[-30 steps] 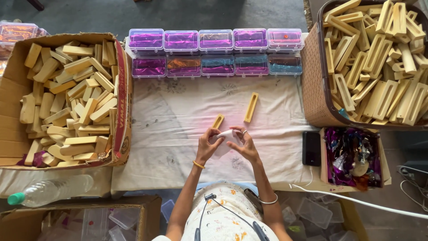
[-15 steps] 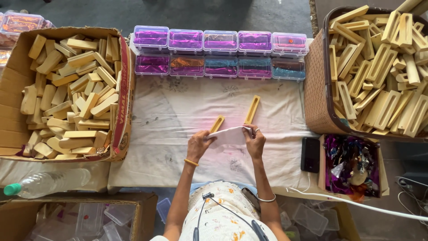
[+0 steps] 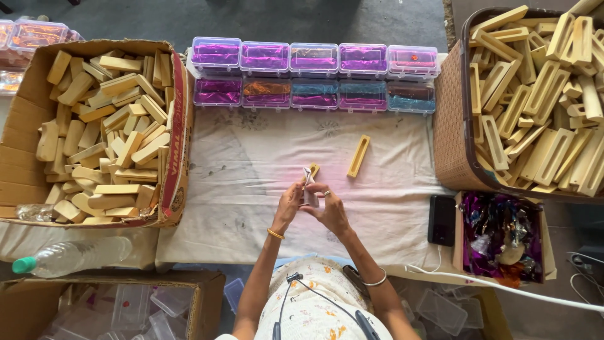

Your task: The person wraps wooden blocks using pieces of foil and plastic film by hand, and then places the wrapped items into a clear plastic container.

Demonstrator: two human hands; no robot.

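Above the white cloth (image 3: 251,189), left hand (image 3: 288,206) and right hand (image 3: 331,211), each grip clamped on a folded paper strip (image 3: 309,186).

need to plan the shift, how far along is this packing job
Done: ten clear boxes lined with coloured foil sit closed in two rows. In hand: left hand and right hand fold a small white wrapper around a block. Left: a loose yellow piece and two full containers, cardboard box and basket.

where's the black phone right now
In the head view the black phone lies on the white cloth, right of the hands, beside the small box of purple foil.
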